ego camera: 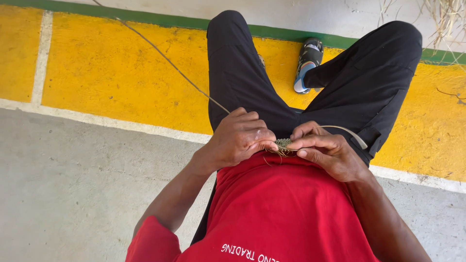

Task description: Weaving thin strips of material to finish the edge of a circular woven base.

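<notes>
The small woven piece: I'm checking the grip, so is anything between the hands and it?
Nothing visible is. The left hand and right hand both pinch the small woven piece directly with their fingertips, over the lap. A long thin strand runs away from the left hand across the yellow floor.

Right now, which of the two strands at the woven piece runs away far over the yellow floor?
The thin dark strand from the left hand does, going up-left. The pale flat strip by the right hand only curves briefly over the leg beside the small woven piece.
</notes>
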